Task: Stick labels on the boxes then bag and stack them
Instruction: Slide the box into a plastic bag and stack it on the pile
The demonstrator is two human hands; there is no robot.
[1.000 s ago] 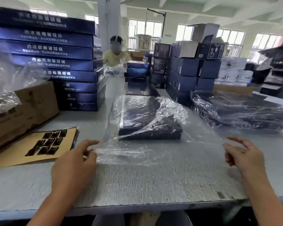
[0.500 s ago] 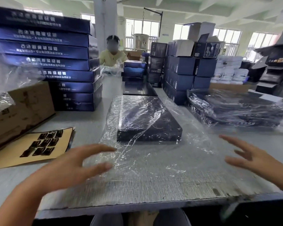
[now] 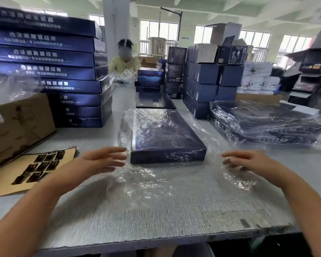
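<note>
A flat dark blue box point(image 3: 165, 134) lies on the grey table point(image 3: 156, 206) inside a clear plastic bag point(image 3: 148, 180) whose open end spreads toward me. My left hand point(image 3: 100, 160) is open, fingers straight, just left of the box's near corner at the bag's edge. Right of the box, my right hand point(image 3: 248, 162) is open with its fingers over the crinkled plastic. A brown backing sheet with several dark labels point(image 3: 39, 167) lies at the left. Bagged boxes are stacked point(image 3: 263, 121) at the right.
A tall stack of blue boxes point(image 3: 63, 71) stands at the back left, next to a cardboard carton point(image 3: 17, 125). Another flat box point(image 3: 154, 101) lies behind the bagged one. Blue cartons point(image 3: 208, 84) are piled at the back right. A person point(image 3: 124, 60) sits across the table.
My left hand let go of the bag's edge and both hands moved forward, to either side of the box's near end. The view moved closer to the box.
</note>
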